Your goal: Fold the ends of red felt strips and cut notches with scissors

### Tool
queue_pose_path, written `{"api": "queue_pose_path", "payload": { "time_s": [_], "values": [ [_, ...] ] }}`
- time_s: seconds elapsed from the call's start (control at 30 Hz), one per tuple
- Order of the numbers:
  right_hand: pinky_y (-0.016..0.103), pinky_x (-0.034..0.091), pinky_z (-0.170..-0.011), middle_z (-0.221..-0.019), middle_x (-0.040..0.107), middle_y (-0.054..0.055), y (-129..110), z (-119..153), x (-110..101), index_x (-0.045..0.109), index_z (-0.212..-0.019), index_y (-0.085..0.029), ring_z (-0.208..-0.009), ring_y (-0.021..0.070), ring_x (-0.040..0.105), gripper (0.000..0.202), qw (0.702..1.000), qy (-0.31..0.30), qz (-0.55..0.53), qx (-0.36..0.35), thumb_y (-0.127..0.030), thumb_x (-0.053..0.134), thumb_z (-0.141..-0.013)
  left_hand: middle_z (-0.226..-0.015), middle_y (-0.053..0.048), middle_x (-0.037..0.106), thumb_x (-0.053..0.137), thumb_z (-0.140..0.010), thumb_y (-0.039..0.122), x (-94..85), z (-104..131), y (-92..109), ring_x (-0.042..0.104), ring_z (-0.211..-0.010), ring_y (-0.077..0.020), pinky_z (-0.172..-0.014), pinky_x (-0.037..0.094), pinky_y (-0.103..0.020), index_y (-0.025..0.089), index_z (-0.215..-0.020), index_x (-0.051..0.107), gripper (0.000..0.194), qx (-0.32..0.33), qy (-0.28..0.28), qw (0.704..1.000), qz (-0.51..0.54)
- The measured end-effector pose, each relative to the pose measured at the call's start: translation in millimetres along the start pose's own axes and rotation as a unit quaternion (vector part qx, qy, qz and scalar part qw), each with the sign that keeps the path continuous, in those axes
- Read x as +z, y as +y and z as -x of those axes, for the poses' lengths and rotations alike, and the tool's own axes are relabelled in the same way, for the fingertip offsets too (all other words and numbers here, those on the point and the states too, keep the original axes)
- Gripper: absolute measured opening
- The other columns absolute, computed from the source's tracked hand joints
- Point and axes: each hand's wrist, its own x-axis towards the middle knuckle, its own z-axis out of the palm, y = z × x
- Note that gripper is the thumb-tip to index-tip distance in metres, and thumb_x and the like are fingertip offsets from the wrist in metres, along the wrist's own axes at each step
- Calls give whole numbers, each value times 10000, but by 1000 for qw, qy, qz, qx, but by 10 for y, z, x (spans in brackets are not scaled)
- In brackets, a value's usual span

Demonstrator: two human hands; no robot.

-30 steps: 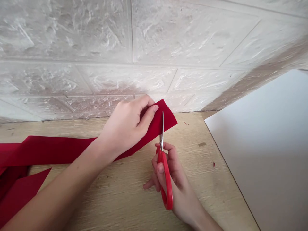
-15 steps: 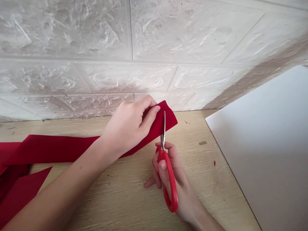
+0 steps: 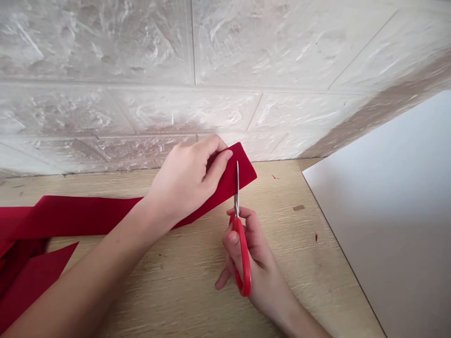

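- Head camera looks down on a wooden table [image 3: 183, 291], and both of the person's hands are busy at its far edge, close to the pale brick-pattern wall [image 3: 141, 70].
- Left hand [image 3: 185, 180] comes in from the near left, forearm stretched long across the table, wrist raised, fingers curled over the top of a red cloth strip [image 3: 88, 216], thumb pressed flat on its face. That's a firm pinch near the strip's free end.
- Red cloth strip runs from a loose heap at the left edge, rising off the table to its right end, held up just in front of the wall.
- Right hand [image 3: 252, 253] reaches up from the near right, closed around the red handles of the scissors [image 3: 240, 234], fingers through the loops.
- Scissors point straight away toward the wall, the steel blades standing across the strip just right of the left thumb.
- White board [image 3: 394, 211] lies on the right, well apart from both hands.
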Motion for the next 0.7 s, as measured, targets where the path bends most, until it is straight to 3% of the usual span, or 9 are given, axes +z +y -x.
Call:
{"api": "queue_pose_path", "payload": {
  "time_s": [0.7],
  "values": [
    [239, 571, -460, -791, 437, -102, -44, 3, -12, 357, -1232, -325, -480, 41, 397, 538, 1000, -4, 0, -9, -721, 564, -933, -562, 60, 559, 511, -1009, 283, 57, 21, 36, 410, -458, -89, -506, 299, -276, 205, -816, 609, 230, -10, -59, 998, 34]
  ]
}}
